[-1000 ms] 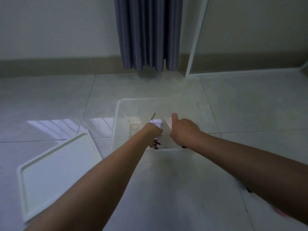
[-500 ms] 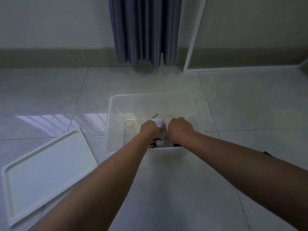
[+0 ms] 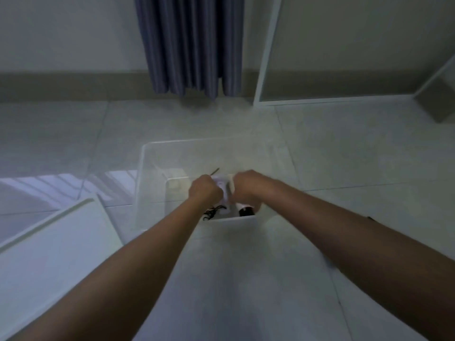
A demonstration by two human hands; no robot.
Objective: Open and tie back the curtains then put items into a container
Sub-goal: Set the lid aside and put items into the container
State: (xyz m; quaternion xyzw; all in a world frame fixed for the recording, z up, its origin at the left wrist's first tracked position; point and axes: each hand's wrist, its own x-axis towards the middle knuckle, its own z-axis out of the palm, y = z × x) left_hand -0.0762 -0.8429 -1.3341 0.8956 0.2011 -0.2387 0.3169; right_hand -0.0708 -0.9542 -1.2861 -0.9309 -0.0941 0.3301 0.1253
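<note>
A clear plastic container (image 3: 147, 168) stands open on the tiled floor in front of me. Both my hands are inside it near its front wall. My left hand (image 3: 205, 191) and my right hand (image 3: 247, 187) are closed side by side on a small white item (image 3: 222, 190) between them. A black cord (image 3: 213, 212) hangs just below my left hand. A white cylinder with a dark end (image 3: 245, 209) shows under my right hand. A thin stick (image 3: 214, 171) pokes up behind my left hand. The gathered blue-grey curtain (image 3: 189, 45) hangs at the far wall.
The container's white lid (image 3: 49, 247) lies flat on the floor at the left. A white frame (image 3: 266, 52) runs along the floor and wall at the right, beside the curtain. Pale floor tiles surround the container.
My right hand has closed its raised thumb and come in against my left hand on the white item. Both hands sit lower in the container. The view has tilted down a little.
</note>
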